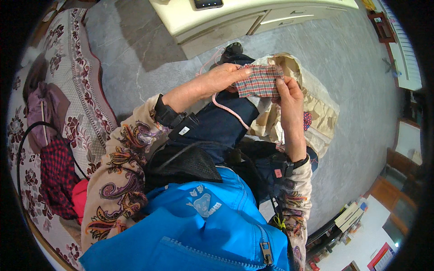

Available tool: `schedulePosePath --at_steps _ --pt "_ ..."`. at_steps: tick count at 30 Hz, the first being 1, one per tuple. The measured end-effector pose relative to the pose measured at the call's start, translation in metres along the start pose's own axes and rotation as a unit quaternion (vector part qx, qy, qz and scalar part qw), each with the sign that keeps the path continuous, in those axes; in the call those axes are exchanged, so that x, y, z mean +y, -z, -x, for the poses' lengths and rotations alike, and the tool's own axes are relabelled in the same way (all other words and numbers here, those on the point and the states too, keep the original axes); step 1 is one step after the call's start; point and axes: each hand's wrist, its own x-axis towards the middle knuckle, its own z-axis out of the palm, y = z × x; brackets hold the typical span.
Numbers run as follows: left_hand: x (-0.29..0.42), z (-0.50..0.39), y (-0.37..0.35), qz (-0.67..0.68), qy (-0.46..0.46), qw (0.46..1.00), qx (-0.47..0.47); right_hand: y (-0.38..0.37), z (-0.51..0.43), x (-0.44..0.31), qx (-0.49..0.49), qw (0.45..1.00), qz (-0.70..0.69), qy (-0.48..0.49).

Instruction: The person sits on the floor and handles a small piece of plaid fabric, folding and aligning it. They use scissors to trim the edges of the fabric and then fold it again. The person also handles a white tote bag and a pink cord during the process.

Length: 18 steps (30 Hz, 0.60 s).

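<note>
Stretched between both hands is a small piece of plaid cloth in red, white and dark checks. My left hand pinches its left end, thumb on top. At the opposite end, my right hand grips the right edge between thumb and fingers. Beneath the cloth a large cream fabric bag lies gaping by my legs, with a dotted red scrap showing at it. A pink braided cord runs over my dark trouser leg; where its far end goes is hidden.
A floral-covered couch runs along the left, with a purple garment and a red-and-black checked cloth on it. Ahead stands a cream low cabinet with drawers, a phone on top. Grey tiled floor extends right.
</note>
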Motion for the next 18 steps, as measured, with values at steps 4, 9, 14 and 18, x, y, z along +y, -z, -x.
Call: schedulePosePath --at_steps 4,9,14,18 --pt "0.002 0.0 0.001 -0.006 0.021 1.0 0.011 0.009 -0.004 0.0 -0.033 0.998 -0.02 -0.041" --pt "0.006 -0.001 0.004 -0.023 0.008 0.999 -0.033 0.009 -0.003 0.005 -0.061 0.998 -0.007 0.001" --pt "0.006 -0.002 0.002 -0.027 -0.019 0.999 -0.041 0.013 -0.006 0.023 -0.066 0.998 -0.01 0.019" --pt "0.008 -0.002 0.0 -0.019 0.013 0.999 -0.027 0.016 -0.004 0.028 -0.048 0.996 0.066 0.029"
